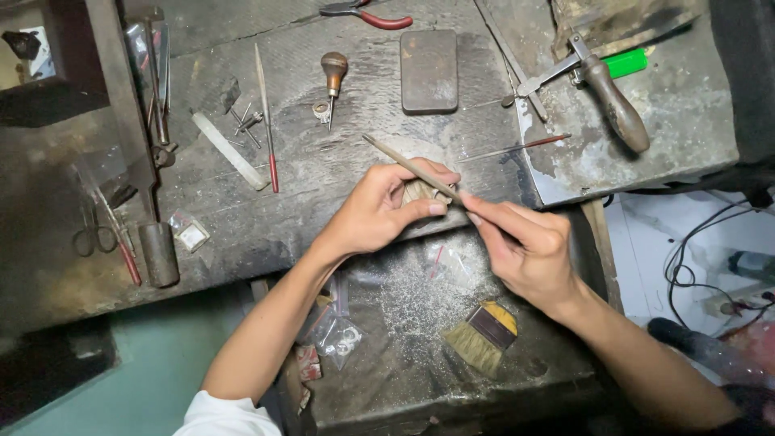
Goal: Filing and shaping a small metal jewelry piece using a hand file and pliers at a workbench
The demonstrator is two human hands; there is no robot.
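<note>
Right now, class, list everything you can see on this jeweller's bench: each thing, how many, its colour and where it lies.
thin metal needle file: 1, grey, held slanting across the bench middle
dark flat rectangular block: 1, brown-grey, top centre
wooden mushroom-handled graver: 1, brown, left of the block
red-handled pliers: 1, top edge
wooden-handled saw frame: 1, brown, top right
green lighter: 1, top right
yellow bristle brush: 1, lower tray
small clear plastic bags: several, lower tray
red-tipped long file: 1, left bench
left hand: pinching a small piece I cannot identify
right hand: gripping the file
</note>
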